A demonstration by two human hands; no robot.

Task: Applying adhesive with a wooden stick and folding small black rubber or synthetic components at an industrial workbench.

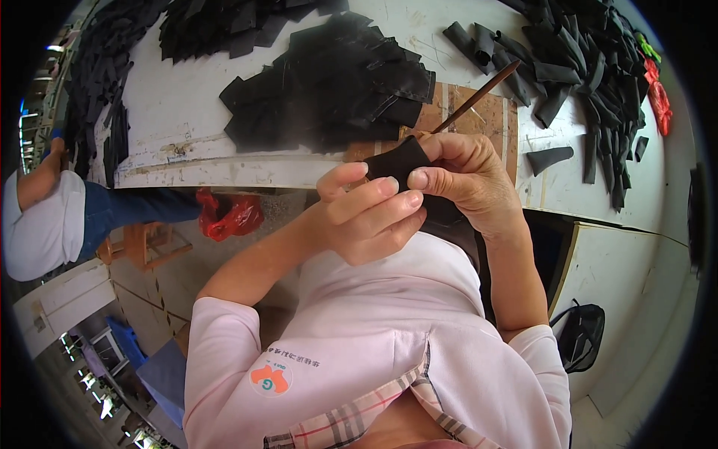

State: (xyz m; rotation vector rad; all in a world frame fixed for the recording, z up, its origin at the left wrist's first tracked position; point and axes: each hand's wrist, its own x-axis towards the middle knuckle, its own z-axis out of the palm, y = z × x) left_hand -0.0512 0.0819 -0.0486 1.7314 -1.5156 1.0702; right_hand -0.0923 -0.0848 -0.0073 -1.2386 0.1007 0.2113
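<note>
In front of my chest, over the near edge of the table, both hands work on a small black fabric piece (400,160). My left hand (374,213) has its fingers closed on the piece's near left side. With thumb and forefinger, my right hand (475,176) pinches its right edge. A thin, pointed brown stick (479,96) slants up and right from behind my right fingers; its lower end is hidden, so I cannot tell if it is held. Past my hands lies a pile of flat black fabric pieces (321,90).
A brown board (505,135) lies on the white table (187,153). Rolled black fabric pieces (576,67) are heaped at right, more black pieces (224,30) at far left. Below the table's left edge hangs a red plastic bag (232,215), near a wooden stool (142,243) and another person (48,221).
</note>
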